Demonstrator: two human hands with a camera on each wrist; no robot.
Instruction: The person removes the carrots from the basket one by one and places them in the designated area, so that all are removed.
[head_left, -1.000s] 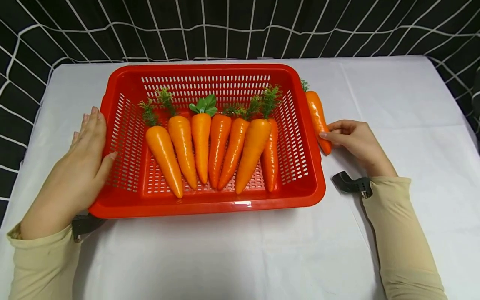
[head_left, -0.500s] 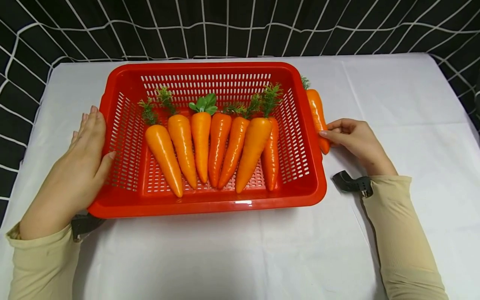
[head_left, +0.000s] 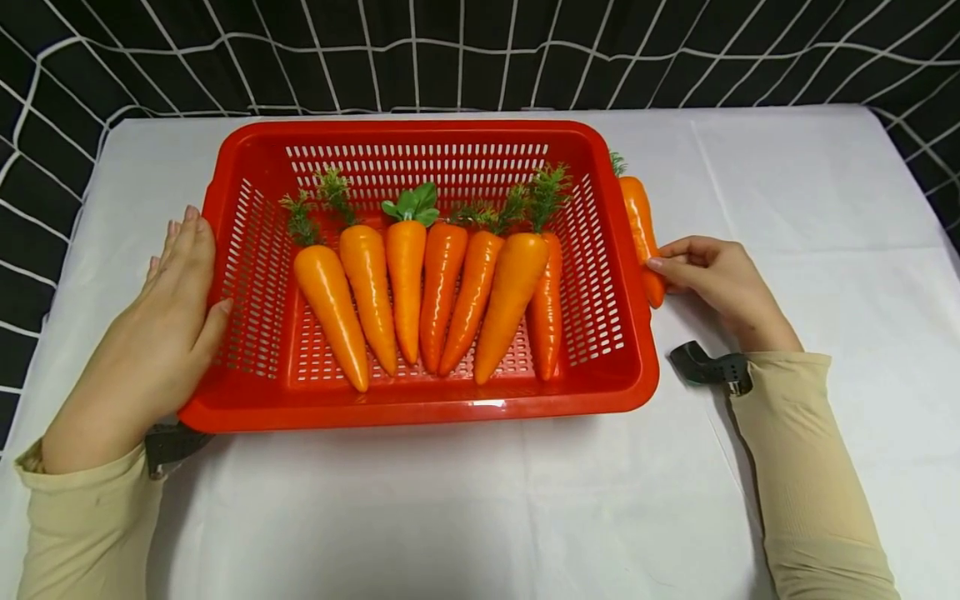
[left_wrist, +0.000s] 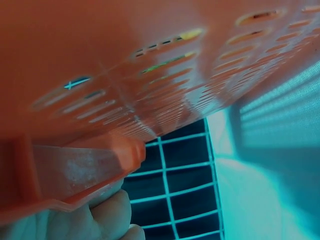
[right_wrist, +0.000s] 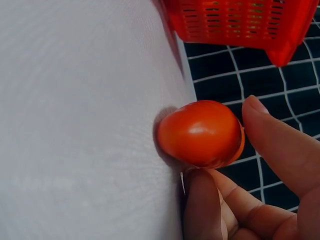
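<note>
The right hand pinches a glossy orange, tapered carrot near its narrow tip, between thumb and fingers. This carrot lies on the white-clothed table, just outside the right wall of a red, slotted plastic basket. The left hand has its fingers extended and laid against the basket's left rim; the left wrist view cuts them off at its lower edge. The basket's right rim partly hides the carrot's feathery green top. The carrot's long axis runs roughly front to back, tip toward the person and slightly rightward.
</note>
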